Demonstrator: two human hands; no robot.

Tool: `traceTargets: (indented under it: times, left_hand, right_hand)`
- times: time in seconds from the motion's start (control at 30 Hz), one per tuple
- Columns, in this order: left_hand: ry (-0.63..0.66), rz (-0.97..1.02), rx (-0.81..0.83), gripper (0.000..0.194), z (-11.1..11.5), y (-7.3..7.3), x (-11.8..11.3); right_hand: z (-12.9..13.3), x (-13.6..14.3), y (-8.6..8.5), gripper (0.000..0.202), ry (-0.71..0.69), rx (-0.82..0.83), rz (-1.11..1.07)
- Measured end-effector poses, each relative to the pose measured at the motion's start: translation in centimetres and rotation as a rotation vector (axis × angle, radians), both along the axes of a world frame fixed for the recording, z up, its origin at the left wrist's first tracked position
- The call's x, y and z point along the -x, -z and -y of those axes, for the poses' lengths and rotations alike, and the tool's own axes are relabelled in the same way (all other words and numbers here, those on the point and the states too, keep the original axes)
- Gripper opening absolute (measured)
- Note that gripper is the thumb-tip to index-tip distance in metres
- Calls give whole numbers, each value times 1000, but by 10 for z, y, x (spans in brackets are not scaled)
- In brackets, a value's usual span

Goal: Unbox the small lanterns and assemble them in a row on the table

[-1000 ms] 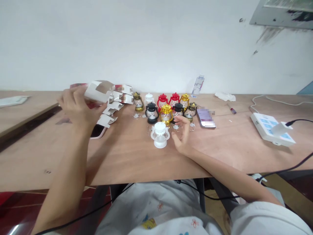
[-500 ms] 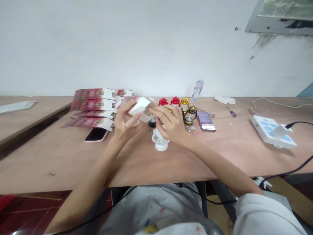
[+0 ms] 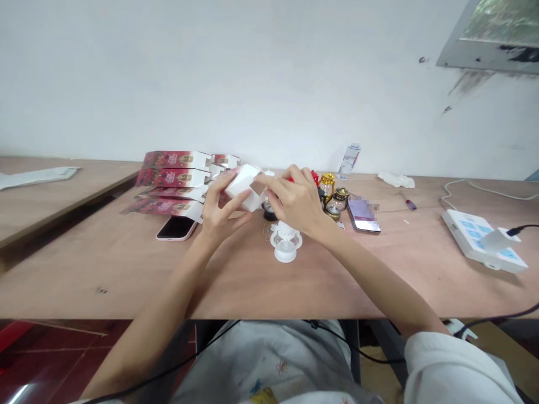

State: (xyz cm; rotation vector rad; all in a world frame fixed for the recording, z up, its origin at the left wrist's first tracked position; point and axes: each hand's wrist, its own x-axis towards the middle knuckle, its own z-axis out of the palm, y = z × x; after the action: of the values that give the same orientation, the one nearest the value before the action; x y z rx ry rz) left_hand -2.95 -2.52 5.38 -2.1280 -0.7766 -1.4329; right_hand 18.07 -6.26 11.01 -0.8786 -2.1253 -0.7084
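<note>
A small cardboard box (image 3: 244, 182), white on its visible faces, is raised over the table, tilted. My left hand (image 3: 219, 213) is closed round it, fingers above and thumb along the near side. At the box's right end, the fingertips of my right hand (image 3: 300, 203) pinch the flap edges; the exact grip is partly hidden. Just below my hands a white miniature lantern (image 3: 286, 244) stands upright on the table. Behind my right hand are a bronze-coloured lantern (image 3: 337, 203), a gold lantern (image 3: 327, 182) and a partly covered red lantern (image 3: 314, 176).
Several red printed boxes (image 3: 172, 178) lie at the left with flaps open, beside a pink-edged phone (image 3: 176, 229). Another phone (image 3: 364, 214), a water bottle (image 3: 349, 160), a crumpled tissue (image 3: 396, 179) and a power strip (image 3: 484, 238) with cables are at the right.
The box has turned in my left hand so that its white faces show more. My right hand's fingers have drawn in against its end. The camera view has shifted slightly.
</note>
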Motion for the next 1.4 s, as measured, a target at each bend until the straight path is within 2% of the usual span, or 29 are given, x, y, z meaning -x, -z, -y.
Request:
traceTargets:
  times: [0.17, 0.33, 0.47, 0.8, 0.93, 1.03, 1.13, 1.2, 1.3, 1.4]
  left_hand:
    - [-20, -4, 57, 47, -1, -3, 2]
    - [-42, 31, 60, 46, 1, -6, 3]
    - [-44, 27, 86, 39, 2, -7, 3]
    - [-30, 9, 103, 41, -1, -6, 6]
    - [-49, -6, 14, 44, -4, -4, 7]
    - [-65, -24, -84, 49, -6, -1, 6]
    - [-94, -18, -145, 51, -6, 3, 5]
    - [-69, 18, -189, 50, -4, 3, 3]
    - [-25, 62, -325, 50, 1, -2, 0]
    - [-49, 68, -441, 56, 6, -10, -4]
  right_hand:
    - [1, -2, -6, 43, 60, 61, 32]
    - [1, 1, 0, 26, 78, 35, 4]
    - [2, 6, 4, 22, 120, -21, -51]
    - [-1, 3, 4, 41, 80, 41, -106]
    - [-3, 1, 3, 41, 75, 63, -62]
    - [-4, 2, 2, 37, -37, 124, -58]
    - [-6, 5, 4, 34, -241, 236, -127]
    - [-6, 9, 6, 32, -367, 297, -222]
    - [-4, 14, 7, 27, -476, 372, -378]
    - [0, 18, 8, 22, -565, 489, -524]
